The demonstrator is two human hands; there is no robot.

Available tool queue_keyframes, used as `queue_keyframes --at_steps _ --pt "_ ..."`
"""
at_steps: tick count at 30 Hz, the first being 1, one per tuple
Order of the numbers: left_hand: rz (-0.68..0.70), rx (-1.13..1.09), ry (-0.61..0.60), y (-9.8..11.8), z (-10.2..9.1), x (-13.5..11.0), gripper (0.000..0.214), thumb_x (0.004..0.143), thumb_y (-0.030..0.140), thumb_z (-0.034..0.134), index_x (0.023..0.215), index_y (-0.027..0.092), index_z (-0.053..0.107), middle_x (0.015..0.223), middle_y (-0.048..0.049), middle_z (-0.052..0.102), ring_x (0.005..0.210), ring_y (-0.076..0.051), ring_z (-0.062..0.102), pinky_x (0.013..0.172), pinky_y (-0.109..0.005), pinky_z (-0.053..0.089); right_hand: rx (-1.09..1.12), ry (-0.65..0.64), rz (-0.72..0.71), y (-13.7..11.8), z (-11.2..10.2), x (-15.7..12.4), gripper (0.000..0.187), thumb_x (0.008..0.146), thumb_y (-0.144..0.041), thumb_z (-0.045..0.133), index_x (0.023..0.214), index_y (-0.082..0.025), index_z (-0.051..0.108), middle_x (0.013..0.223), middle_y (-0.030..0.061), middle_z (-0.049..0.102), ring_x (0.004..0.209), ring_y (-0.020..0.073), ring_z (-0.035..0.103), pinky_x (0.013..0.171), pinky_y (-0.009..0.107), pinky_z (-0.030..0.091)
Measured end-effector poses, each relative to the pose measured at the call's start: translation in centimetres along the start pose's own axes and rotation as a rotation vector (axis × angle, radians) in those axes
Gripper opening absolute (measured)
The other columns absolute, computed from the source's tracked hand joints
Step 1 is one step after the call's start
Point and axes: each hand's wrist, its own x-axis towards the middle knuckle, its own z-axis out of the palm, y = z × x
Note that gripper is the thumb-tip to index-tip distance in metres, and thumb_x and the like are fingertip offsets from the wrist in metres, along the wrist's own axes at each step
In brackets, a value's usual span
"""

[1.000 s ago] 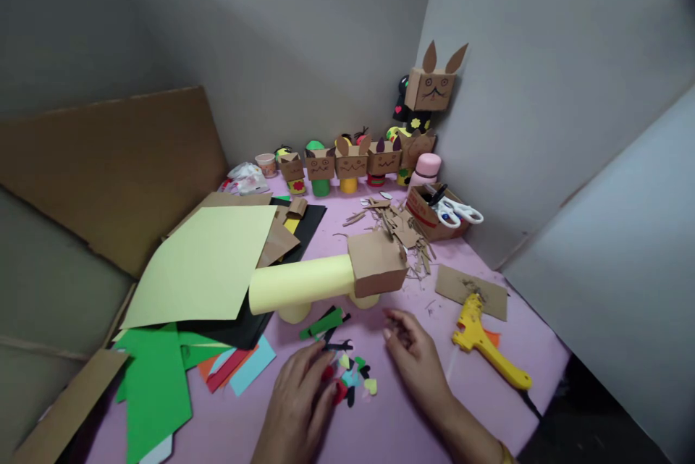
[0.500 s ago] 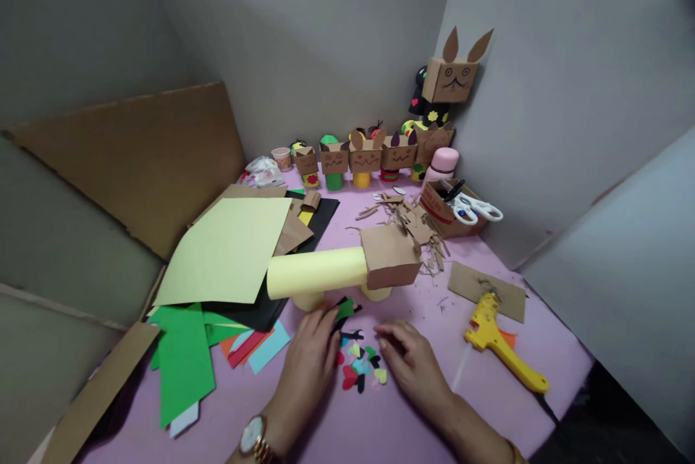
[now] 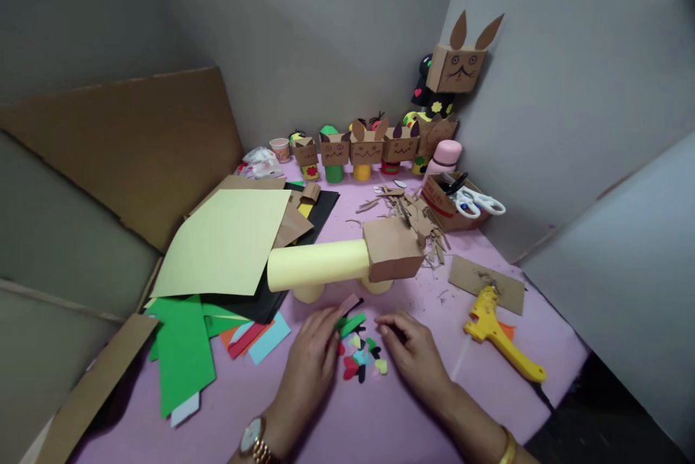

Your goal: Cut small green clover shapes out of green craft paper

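Note:
My left hand (image 3: 312,363) rests on the pink table (image 3: 380,428), its fingertips pinching thin paper strips (image 3: 350,315), green and brownish. My right hand (image 3: 415,355) lies just right of a small pile of coloured paper hearts (image 3: 363,364), fingers curled with a dark scrap at the tips. Directly beyond both hands stands a craft animal: a pale yellow paper tube (image 3: 318,266) with a brown cardboard box head (image 3: 392,250) on short yellow legs.
Sheets of yellow (image 3: 228,243), green (image 3: 182,352), black and red paper lie at the left. A yellow glue gun (image 3: 499,337) lies to the right. Cardboard scraps (image 3: 418,221), a box with scissors (image 3: 461,202) and a row of box-headed figures (image 3: 366,149) stand at the back.
My left hand has slid forward from the paper hearts and picked up the strips near the tube animal. My right hand has shifted slightly left. The view has tilted a little.

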Motion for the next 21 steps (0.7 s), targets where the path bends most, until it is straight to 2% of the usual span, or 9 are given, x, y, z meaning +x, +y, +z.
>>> queue_keyframes --at_steps 3,5,8,10,13,16,19,21 --pt "-0.009 0.071 0.011 -0.4 0.7 0.3 0.039 0.089 0.013 0.043 0.127 0.020 0.049 0.121 -0.0105 0.062 0.113 -0.025 0.055 0.093 -0.047 0.048 -0.027 -0.023 -0.050 -0.6 0.8 0.8 0.023 0.085 -0.013 0.046 0.100 -0.017 0.065 0.090 0.0089 0.067 0.086 0.0224 0.061 0.076 0.034 0.049" --pt "0.024 0.086 -0.016 -0.4 1.3 0.7 0.041 0.087 0.013 0.044 0.128 0.017 0.049 0.124 -0.0123 0.061 0.116 -0.026 0.053 0.095 -0.048 0.046 -0.055 -0.043 -0.094 -1.0 1.6 1.4 0.032 0.083 -0.008 0.046 0.110 -0.017 0.061 0.103 0.0109 0.065 0.097 0.0244 0.057 0.086 0.039 0.047" --pt "0.078 0.058 -0.046 -0.4 1.9 1.0 0.038 0.087 0.013 0.046 0.124 0.015 0.051 0.119 -0.0137 0.064 0.109 -0.026 0.058 0.091 -0.046 0.049 -0.113 -0.076 -0.150 -1.4 2.7 2.3 0.044 0.079 0.000 0.043 0.119 -0.014 0.056 0.122 0.0148 0.058 0.114 0.0263 0.049 0.098 0.044 0.040" --pt "0.107 0.021 -0.055 -0.7 1.8 0.9 0.035 0.088 0.015 0.045 0.121 0.016 0.052 0.113 -0.0129 0.066 0.102 -0.025 0.061 0.087 -0.043 0.052 -0.151 -0.102 -0.170 -1.3 3.0 2.6 0.050 0.075 0.003 0.044 0.122 -0.012 0.054 0.127 0.0156 0.054 0.119 0.0263 0.045 0.101 0.043 0.037" --pt "0.123 -0.024 -0.026 -1.5 1.4 0.5 0.032 0.090 0.017 0.042 0.121 0.018 0.052 0.114 -0.0114 0.066 0.104 -0.024 0.061 0.088 -0.040 0.052 -0.176 -0.152 -0.183 -1.0 2.6 2.6 0.053 0.072 0.005 0.046 0.119 -0.015 0.057 0.117 0.0118 0.062 0.108 0.0240 0.053 0.095 0.038 0.043" --pt "0.049 0.022 0.012 -2.0 0.9 -0.2 0.032 0.092 0.018 0.039 0.120 0.016 0.052 0.118 -0.0128 0.064 0.109 -0.024 0.058 0.092 -0.043 0.050 -0.170 -0.162 -0.155 -0.4 1.8 2.2 0.047 0.075 0.005 0.044 0.114 -0.015 0.060 0.104 0.0107 0.067 0.094 0.0220 0.057 0.085 0.036 0.048" --pt "0.018 0.057 -0.065 -1.8 0.6 -1.1 0.034 0.091 0.019 0.041 0.124 0.015 0.049 0.121 -0.0136 0.062 0.112 -0.025 0.056 0.095 -0.044 0.047 -0.164 -0.155 -0.124 -0.1 1.2 1.8 0.046 0.080 0.004 0.039 0.119 -0.012 0.056 0.112 0.0164 0.062 0.102 0.0252 0.052 0.089 0.042 0.044" --pt "0.036 0.040 -0.148 -1.5 0.4 -1.6 0.038 0.091 0.021 0.044 0.128 0.018 0.045 0.125 -0.0122 0.060 0.116 -0.024 0.054 0.097 -0.042 0.046 -0.150 -0.206 -0.140 -0.2 0.9 1.5 0.044 0.081 0.003 0.040 0.118 -0.015 0.057 0.111 0.0137 0.062 0.101 0.0239 0.052 0.089 0.040 0.044"
